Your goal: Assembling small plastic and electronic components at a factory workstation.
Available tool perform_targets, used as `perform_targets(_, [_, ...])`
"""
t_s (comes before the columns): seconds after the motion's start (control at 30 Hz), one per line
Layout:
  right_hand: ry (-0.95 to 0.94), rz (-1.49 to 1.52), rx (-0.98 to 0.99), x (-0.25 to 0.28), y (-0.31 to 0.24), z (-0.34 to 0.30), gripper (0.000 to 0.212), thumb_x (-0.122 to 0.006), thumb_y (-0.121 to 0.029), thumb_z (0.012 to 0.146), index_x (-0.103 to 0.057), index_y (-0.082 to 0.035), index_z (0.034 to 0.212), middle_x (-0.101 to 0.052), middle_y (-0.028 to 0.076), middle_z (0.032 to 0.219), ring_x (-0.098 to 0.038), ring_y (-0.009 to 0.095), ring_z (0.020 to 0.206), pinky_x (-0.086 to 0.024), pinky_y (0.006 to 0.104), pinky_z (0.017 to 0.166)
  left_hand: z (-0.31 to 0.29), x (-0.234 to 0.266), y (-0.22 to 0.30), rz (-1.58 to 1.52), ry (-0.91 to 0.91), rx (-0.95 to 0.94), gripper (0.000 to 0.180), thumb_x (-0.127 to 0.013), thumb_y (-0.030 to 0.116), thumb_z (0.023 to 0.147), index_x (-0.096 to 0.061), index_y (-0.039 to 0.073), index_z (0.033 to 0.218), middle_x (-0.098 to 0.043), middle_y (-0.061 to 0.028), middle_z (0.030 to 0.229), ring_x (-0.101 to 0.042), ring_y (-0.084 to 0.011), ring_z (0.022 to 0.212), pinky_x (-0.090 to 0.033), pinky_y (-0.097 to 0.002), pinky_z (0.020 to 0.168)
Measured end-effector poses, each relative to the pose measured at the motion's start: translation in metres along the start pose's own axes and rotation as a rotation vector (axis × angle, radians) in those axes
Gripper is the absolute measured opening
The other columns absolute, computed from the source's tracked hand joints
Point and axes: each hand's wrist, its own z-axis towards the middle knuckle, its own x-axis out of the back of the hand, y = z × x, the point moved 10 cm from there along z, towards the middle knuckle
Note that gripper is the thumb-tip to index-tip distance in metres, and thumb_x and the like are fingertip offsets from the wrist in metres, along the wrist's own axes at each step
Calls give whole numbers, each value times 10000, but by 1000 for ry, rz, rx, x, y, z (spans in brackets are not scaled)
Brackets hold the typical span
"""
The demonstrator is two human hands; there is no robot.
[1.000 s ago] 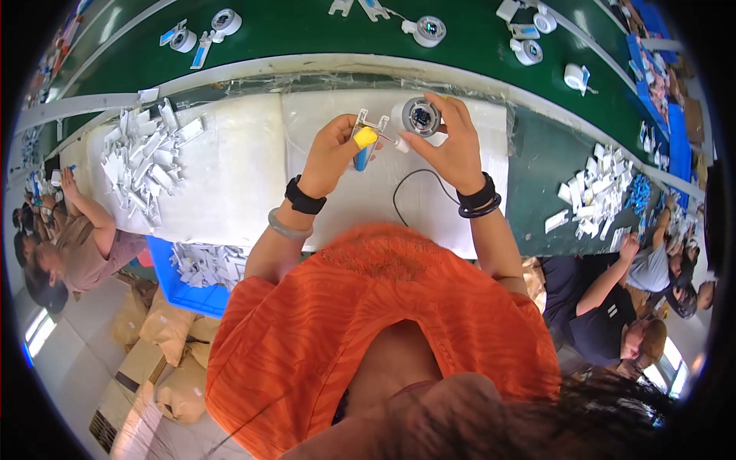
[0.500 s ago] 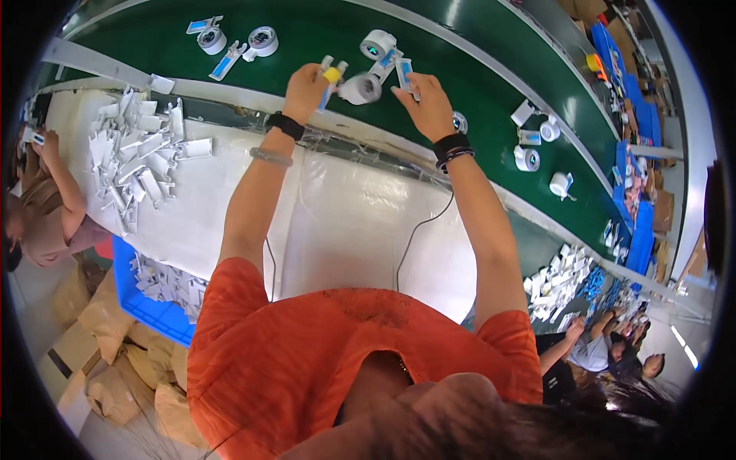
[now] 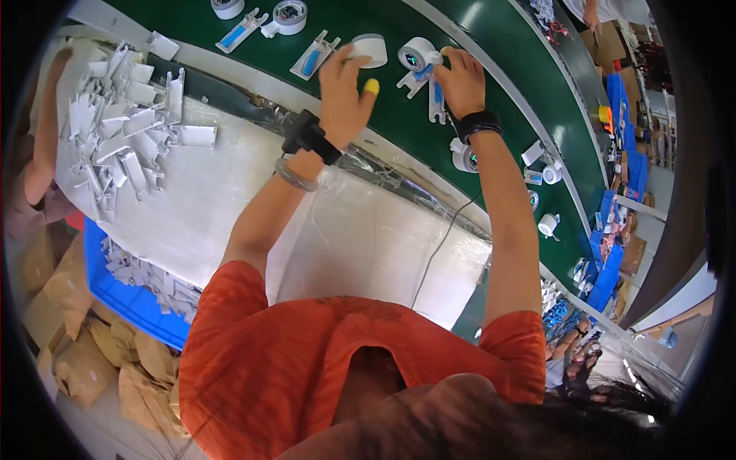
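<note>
White round case is looking light and stiff, best rim-held, beside the spread left hand; the right hand isn't showing its grip.

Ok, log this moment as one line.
left hand: open, at white round unit, contact unclear | right hand: beside second round unit, grip unclear | white parts: piled on worktop, left side
</note>
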Motion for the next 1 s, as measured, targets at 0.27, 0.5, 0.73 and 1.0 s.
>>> perform_targets(0.27, [195, 707, -220, 80, -28, -48, 165, -740, -98, 769, -639, -59, 894, -617, 115, 1061, -556, 293, 1054, -439, 391, 901, -43, 2, 33, -278, -212, 75, 744, -733, 103, 764, -378, 26, 1414, -430, -192, 1399, -385, -388, 1272, -376, -416, 1039])
perform_targets(0.5, [-49, 1617, -494, 142, -112, -178, 117, -682, -110, 904, -614, -30, 957, -631, 19, 924, -577, 97, 887, -459, 259, 832, -120, 12, 136, -556, -843, 209, 603, -760, 247, 794, -530, -2, 1293, -645, -173, 1115, -633, -261, 978, -486, -352, 872])
perform_targets(0.73, [-73, 1855, -619, 202, -145, -273, 102, -664, -84, 913, -581, -36, 943, -618, 4, 795, -584, 69, 706, -466, 211, 664, -200, 10, 222, -565, -1100, 146, 482, -725, 223, 861, -551, 12, 1258, -639, -116, 1138, -614, -192, 999, -475, -321, 881])
perform_targets(1.0, [32, 1307, -629, 248, -131, -335, 119, -715, -23, 819, -639, -15, 910, -633, 24, 778, -560, 70, 682, -440, 220, 625, -232, 14, 277, -580, -1412, 381, 452, -611, 244, 947, -471, 43, 1327, -630, -81, 1012, -624, -154, 812, -507, -285, 713])
